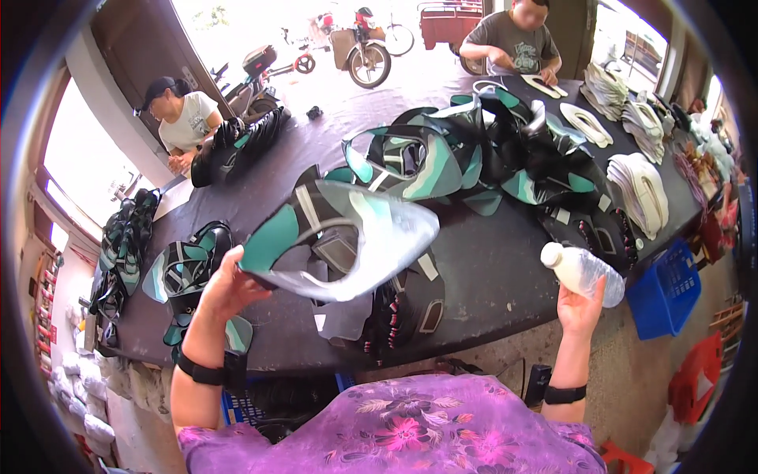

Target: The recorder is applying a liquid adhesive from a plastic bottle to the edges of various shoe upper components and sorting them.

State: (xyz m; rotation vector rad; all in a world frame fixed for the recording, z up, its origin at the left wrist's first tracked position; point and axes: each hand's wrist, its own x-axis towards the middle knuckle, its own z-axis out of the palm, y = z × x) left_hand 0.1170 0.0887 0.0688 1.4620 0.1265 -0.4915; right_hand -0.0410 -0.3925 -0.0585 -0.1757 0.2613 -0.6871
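My left hand (229,286) is closed on the edge of a shoe upper (395,241), raised above the table's near side. The upper is black and teal with a pale, shiny panel that blurs a little, and its opening faces me. My right hand (581,310) grips a see-through plastic bottle (588,276) with a white top, tilted toward the left. Beneath the held upper lie flat dark shoe pieces (430,304) with lacing strips. Just beyond it, a loose heap of similar uppers (474,150) spreads across the table.
The dark-covered table (489,261) carries stacks of uppers (126,245) at the left and white shoe-shaped pieces (638,193) at the right. Two people (185,118) work across from me. A blue crate (665,288) and red stool (695,378) stand to the right.
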